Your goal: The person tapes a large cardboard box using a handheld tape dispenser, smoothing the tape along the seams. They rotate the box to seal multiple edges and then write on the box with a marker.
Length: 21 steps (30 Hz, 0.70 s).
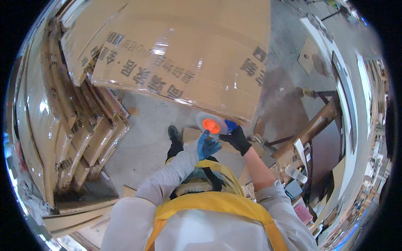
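Note:
A roll of clear packing tape (222, 124) with a bright orange core (211, 126) is just off the near edge of a large cardboard carton (188, 56). My right hand (237, 140), in a black glove, grips the blue part (230, 125) at the right side of the roll, which looks like a tape dispenser. My left hand (208, 146) wears a blue glove. Its fingers are spread below the roll, and the thumb reaches up to the orange core; whether it touches is unclear. Clear tape shines along the carton's near edge, and its top bears printed characters.
Several flat cardboard cartons (78, 147) lean in a row at the left. At the right are a long cardboard-wrapped piece (314, 125), white panels (345, 84) and a clear plastic bottle (296, 174). Flat boards (81, 216) lie at the lower left. Concrete floor (144, 138) shows between.

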### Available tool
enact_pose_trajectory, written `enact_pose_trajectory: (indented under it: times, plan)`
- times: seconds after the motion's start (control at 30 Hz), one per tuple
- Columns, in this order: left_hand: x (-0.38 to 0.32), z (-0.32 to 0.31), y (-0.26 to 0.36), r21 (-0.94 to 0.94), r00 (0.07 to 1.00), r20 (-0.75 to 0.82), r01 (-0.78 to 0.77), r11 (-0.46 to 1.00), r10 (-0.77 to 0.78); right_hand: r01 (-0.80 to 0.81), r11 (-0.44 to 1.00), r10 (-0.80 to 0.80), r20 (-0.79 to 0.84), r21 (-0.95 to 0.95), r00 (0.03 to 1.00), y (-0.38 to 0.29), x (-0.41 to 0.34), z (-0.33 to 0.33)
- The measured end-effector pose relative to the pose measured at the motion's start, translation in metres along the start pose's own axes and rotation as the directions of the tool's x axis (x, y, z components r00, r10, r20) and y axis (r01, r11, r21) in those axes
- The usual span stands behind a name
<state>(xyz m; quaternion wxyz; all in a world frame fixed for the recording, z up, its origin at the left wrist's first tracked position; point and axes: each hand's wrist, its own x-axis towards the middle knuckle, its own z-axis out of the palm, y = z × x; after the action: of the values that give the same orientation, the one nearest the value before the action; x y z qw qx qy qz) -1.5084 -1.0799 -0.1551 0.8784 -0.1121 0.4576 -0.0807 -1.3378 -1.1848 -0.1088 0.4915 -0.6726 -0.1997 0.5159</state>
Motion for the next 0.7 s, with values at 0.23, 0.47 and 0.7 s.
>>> enact_pose_trajectory:
  times: [0.23, 0.47, 0.7]
  plan:
    - [-0.009, 0.044, 0.022, 0.174, 0.959, -0.021, -0.273, 0.946, 0.281, 0.043, 0.99, -0.056, -0.099, -0.133, 0.994, 0.004, 0.008, 0.016]
    - [-0.032, 0.054, 0.124, 0.882, 0.544, -0.01, -0.391, 0.264, 0.839, 0.409, 0.368, 0.219, 0.505, -0.835, 0.834, -0.061, 0.02, 0.11]
    - [-0.129, -0.095, 0.338, 0.795, 0.166, -0.104, -0.579, 0.182, 0.981, 0.695, 0.362, -0.233, 0.662, -0.621, 0.712, -0.268, 0.103, 0.238]
